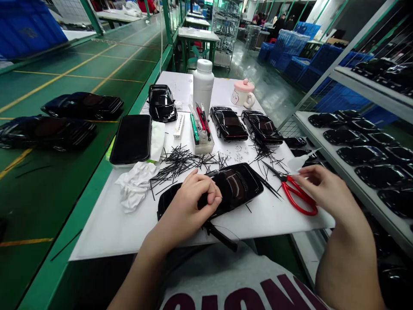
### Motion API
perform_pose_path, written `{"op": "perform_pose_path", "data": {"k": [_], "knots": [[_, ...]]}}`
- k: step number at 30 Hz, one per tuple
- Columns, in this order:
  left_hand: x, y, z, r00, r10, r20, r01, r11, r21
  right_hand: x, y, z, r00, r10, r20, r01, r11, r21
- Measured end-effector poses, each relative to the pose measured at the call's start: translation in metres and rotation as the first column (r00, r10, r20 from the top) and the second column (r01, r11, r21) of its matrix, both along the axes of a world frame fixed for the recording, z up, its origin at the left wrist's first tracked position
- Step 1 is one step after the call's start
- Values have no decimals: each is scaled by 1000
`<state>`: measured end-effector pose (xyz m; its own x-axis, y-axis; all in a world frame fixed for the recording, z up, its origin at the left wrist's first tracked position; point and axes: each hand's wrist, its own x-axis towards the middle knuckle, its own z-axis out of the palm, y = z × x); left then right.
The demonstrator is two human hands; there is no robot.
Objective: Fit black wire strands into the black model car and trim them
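A glossy black model car (pixel 245 183) lies on the white tabletop in front of me. My left hand (pixel 202 193) rests over its middle, fingers curled and thumb drawn in; whatever they may pinch is hidden. From the car's near side a black door-like part (pixel 222 238) sticks out toward me. To the right, my right hand (pixel 318 183) has its thumb and fingertips closed at a small white bottle with a pointed nozzle (pixel 297 163). Just beneath that hand lie red-handled scissors (pixel 298 196), with their blades pointing left.
Thin black strips (pixel 180 161) are scattered behind the car. Further back stand a pen holder (pixel 204 148), white bottle (pixel 203 84), lidded mug (pixel 242 94) and several model cars (pixel 228 123). Crumpled tissue (pixel 137 185) and a black-topped case (pixel 131 140) sit left; a car-filled rack (pixel 342 125) stands right.
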<state>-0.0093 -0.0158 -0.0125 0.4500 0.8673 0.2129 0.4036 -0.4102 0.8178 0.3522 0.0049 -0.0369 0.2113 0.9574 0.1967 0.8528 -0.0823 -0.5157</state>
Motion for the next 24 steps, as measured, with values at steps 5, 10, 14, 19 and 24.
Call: {"op": "perform_pose_path", "data": {"k": [5,10,14,19,24], "knots": [[16,-4,8,999,-35,5,35,997,61,-45,-12,-12,972,233,-29,-235,970,-70],[27,-4,7,993,-119,23,117,991,60,-53,-18,3,953,272,-137,-277,961,-19],[26,-4,3,992,-108,62,106,994,38,-70,-34,25,794,289,-535,-240,957,160],[26,-4,2,989,-103,108,100,995,26,-103,-48,26,560,397,-727,-198,916,348],[27,-3,-1,984,-95,149,93,995,17,-120,-51,20,549,434,-715,-253,901,353]]}}
